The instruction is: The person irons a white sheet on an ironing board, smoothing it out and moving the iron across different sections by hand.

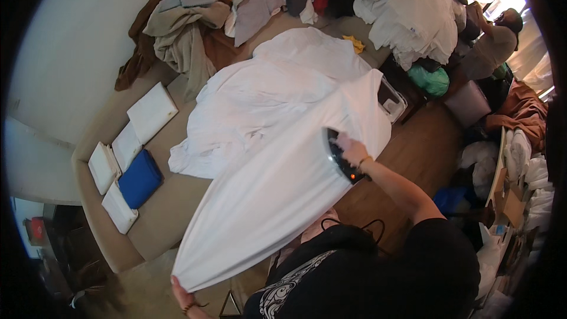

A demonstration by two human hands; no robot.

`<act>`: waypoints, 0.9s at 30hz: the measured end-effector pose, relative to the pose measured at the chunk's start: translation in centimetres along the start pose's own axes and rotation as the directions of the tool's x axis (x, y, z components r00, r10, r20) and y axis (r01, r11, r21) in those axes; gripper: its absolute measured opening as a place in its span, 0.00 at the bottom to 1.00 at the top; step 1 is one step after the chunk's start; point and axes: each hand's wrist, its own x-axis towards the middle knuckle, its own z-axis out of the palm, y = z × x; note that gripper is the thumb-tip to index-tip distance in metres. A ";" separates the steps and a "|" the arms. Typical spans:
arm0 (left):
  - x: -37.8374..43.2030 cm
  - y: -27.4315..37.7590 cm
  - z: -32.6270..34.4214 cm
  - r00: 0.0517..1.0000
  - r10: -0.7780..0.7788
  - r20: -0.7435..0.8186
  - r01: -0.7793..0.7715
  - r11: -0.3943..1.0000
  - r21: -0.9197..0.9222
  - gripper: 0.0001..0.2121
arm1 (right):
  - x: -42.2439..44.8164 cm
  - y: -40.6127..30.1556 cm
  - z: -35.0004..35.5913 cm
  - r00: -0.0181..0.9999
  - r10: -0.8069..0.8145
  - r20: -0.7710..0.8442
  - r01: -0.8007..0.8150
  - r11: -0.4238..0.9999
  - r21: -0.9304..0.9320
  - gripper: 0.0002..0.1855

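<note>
A large white cloth (266,186) lies stretched over an ironing board, whose far metal-edged end (394,106) shows beyond it. At the near left end, my left hand (180,291) grips the cloth's gathered edge and pulls it taut. My right hand (352,150) is closed around the handle of a dark clothes iron (339,155), which rests on the cloth toward its right side. An orange light glows at the iron's heel. Loose white folds (257,106) of the fabric spread over the sofa behind. The board's surface is mostly hidden.
On the beige sofa (168,204) lie several folded white cloths (153,113) and a folded blue one (141,178). Blankets (186,22) drape its back. A heap of white fabric (407,9) stands beyond. A black cord (376,226) loops beside me. Another person (496,46) is at the far right.
</note>
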 end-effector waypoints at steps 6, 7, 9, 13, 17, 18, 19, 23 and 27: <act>-5.2 11.6 -16.7 0.873 0.054 -0.484 -0.110 0.990 -0.087 0.28 | -10.3 -8.2 14.7 0.249 -0.671 0.699 0.912 0.405 0.064 0.21; -3.1 11.1 -14.7 0.791 0.025 -0.611 -0.011 1.000 0.026 0.27 | -11.4 -9.4 16.9 0.191 -0.636 0.748 0.916 0.390 0.098 0.19; 1.3 9.3 -8.2 0.658 -0.013 -0.753 0.302 0.920 0.248 0.25 | -14.3 -12.5 18.0 0.429 -0.416 0.802 0.788 0.607 -0.106 0.20; 4.4 0.8 -2.1 0.674 0.633 -0.381 0.336 0.196 0.921 0.22 | -15.5 -13.2 23.4 0.346 -0.445 0.826 0.824 0.566 -0.040 0.18; 9.3 -5.5 18.6 0.702 0.693 0.161 -0.273 0.053 0.961 0.23 | -11.4 -11.1 15.1 0.235 -0.624 0.745 0.872 0.474 0.122 0.19; 12.1 -7.6 21.9 0.641 0.689 0.337 -0.387 -0.089 0.918 0.24 | -9.7 -10.0 12.6 0.345 -0.516 0.784 0.844 0.536 -0.019 0.20; 12.8 -8.6 28.6 0.670 0.615 0.415 -0.406 -0.164 0.899 0.23 | -7.7 -8.6 9.3 0.466 -0.397 0.790 0.793 0.583 -0.175 0.21; 15.5 -11.6 45.0 0.771 0.320 0.550 -0.500 -0.231 0.835 0.21 | -6.2 -8.4 -4.5 0.770 -0.405 0.492 0.558 0.802 -0.213 0.23; 20.8 -13.6 60.4 0.903 -0.382 0.198 -0.233 -0.048 0.971 0.32 | -1.4 -1.7 -14.0 0.884 -0.420 0.205 0.465 0.837 -0.289 0.27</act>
